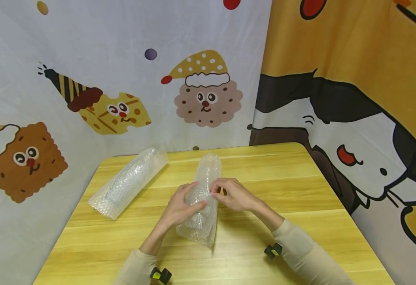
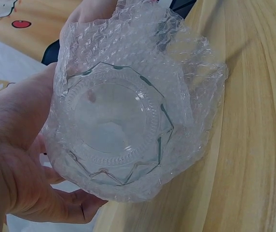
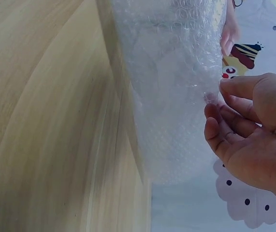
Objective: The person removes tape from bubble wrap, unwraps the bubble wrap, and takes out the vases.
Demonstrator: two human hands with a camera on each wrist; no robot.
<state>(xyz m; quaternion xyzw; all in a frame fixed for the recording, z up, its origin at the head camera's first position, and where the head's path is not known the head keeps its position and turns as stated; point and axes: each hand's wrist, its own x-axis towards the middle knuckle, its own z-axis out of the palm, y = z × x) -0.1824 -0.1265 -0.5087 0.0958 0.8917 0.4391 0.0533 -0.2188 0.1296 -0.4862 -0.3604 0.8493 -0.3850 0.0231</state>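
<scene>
A clear glass (image 2: 111, 118) with a zigzag-edged round base shows through the bubble wrap (image 1: 200, 219) around it. This bundle lies lengthwise on the table, its loose wrap extending past the glass's base. My left hand (image 1: 179, 206) grips the bundle from the left side, thumb and fingers spread around it. From the right, my right hand (image 1: 234, 194) pinches the edge of the wrap between thumb and fingertips. In the right wrist view, my right hand (image 3: 258, 128) has its fingertips at the wrap's edge, midway along the bundle.
A second bubble-wrapped bundle (image 1: 131, 184) lies slantwise at the back left of the wooden table (image 1: 300, 237). Behind the table hangs a white cloth (image 1: 122, 35) with cartoon prints, and an orange printed cloth (image 1: 368, 51) hangs at the right.
</scene>
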